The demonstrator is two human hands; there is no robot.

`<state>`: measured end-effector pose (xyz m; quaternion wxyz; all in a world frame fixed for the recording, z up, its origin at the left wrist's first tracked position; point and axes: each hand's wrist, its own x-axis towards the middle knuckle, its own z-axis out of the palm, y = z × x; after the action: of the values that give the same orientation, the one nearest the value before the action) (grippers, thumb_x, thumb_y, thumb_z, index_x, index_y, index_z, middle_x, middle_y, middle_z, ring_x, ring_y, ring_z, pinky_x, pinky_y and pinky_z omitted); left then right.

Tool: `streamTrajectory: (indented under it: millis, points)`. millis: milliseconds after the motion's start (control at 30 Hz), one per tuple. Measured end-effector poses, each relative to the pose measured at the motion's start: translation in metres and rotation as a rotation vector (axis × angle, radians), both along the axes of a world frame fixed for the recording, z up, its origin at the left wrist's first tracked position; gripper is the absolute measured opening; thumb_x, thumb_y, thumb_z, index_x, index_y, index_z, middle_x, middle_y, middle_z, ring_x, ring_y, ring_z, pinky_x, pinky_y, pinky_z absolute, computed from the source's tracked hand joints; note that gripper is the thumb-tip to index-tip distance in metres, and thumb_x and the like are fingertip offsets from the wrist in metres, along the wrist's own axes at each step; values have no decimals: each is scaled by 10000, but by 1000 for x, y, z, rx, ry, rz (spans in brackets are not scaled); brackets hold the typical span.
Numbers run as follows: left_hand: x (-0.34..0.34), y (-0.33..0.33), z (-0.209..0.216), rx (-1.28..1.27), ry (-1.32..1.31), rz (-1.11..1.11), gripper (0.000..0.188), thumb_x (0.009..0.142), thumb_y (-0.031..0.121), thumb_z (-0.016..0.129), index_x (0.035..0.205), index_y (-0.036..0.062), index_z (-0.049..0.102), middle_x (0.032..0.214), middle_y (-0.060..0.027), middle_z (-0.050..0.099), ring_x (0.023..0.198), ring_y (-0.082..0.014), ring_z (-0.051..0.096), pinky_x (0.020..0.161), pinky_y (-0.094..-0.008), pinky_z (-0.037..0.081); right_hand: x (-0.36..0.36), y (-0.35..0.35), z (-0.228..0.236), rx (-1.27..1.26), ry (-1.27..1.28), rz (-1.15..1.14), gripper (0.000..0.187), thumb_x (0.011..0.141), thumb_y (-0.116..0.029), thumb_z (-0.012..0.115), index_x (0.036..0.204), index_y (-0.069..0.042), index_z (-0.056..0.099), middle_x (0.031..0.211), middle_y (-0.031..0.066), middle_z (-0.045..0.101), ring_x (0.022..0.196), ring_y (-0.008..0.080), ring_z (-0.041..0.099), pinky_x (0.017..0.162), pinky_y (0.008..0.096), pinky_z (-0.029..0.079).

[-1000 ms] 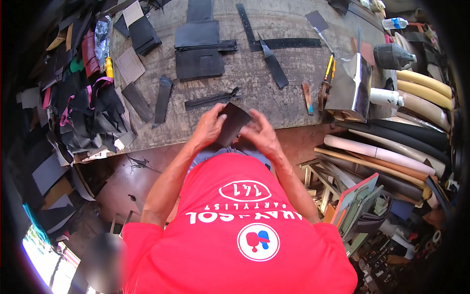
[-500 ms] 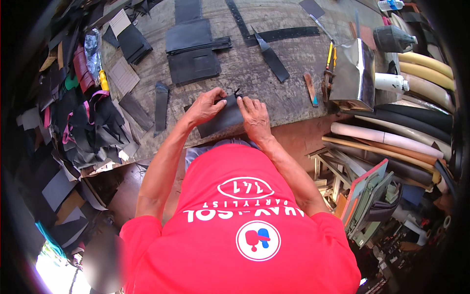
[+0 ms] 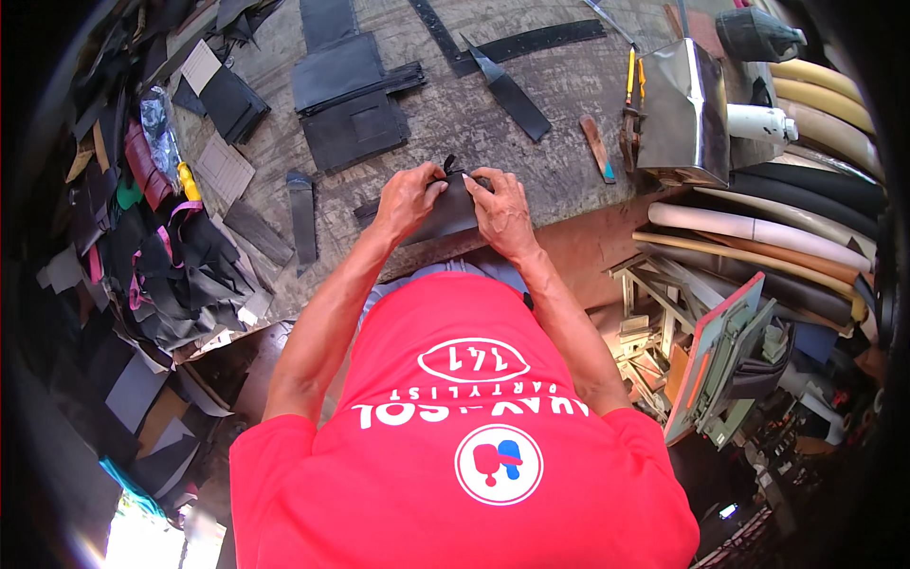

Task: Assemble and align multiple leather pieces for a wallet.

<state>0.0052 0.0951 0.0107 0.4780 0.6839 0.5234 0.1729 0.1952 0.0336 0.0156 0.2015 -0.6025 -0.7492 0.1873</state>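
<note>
sheet (image 3: 449,216), just one, sat mid-frame, its sides partly hidden by two hands: left hand (image 3: 409,201) and right hand (image 3: 503,211), both pinching its upper edge.

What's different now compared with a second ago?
The black panel has turned and moved forward, up to the black strip near the edge of the workbench. The left hand has shifted along it; the right hand, open beside it before, now pinches its far edge. The stacked black panels stayed put.
</note>
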Motion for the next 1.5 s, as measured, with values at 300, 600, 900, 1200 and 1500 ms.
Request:
streamTrajectory:
  millis: [300,600,900,1200,1500]
  points:
    - [6,9,-3,-56,124,-19,187,849,200,693,951,44,676,844,-163,704,817,-354,679,706,-438,519,-29,-9,-7,-23,275,-284,289,853,-96,701,1112,23,654,765,123,614,684,308,621,653,400,517]
    - [-1,27,3,-240,45,-32,214,827,195,748,886,-4,696,716,-109,666,679,-183,642,626,-340,492,-36,-10,5,-227,478,-386,306,850,-86,702,1142,-29,627,963,178,617,824,352,639,719,412,526]
    - [4,24,-1,-228,116,-21,225,803,233,752,853,18,709,720,-145,682,707,-257,686,642,-389,511,-35,-15,-3,-118,367,-337,249,871,-28,643,1119,-6,645,931,173,602,844,349,624,736,429,513]
    - [2,25,-5,-213,79,-41,201,807,197,753,845,5,706,704,-126,672,678,-214,658,627,-364,504,-37,-17,0,-133,356,-360,254,880,-48,646,1134,-36,651,939,149,595,826,341,633,709,427,515]
    - [3,30,-2,-213,111,-66,211,834,203,731,841,-5,698,641,-96,617,614,-165,590,564,-353,447,-38,-15,0,-105,286,-351,267,881,-69,662,1147,-50,651,931,129,593,817,325,645,693,423,527]
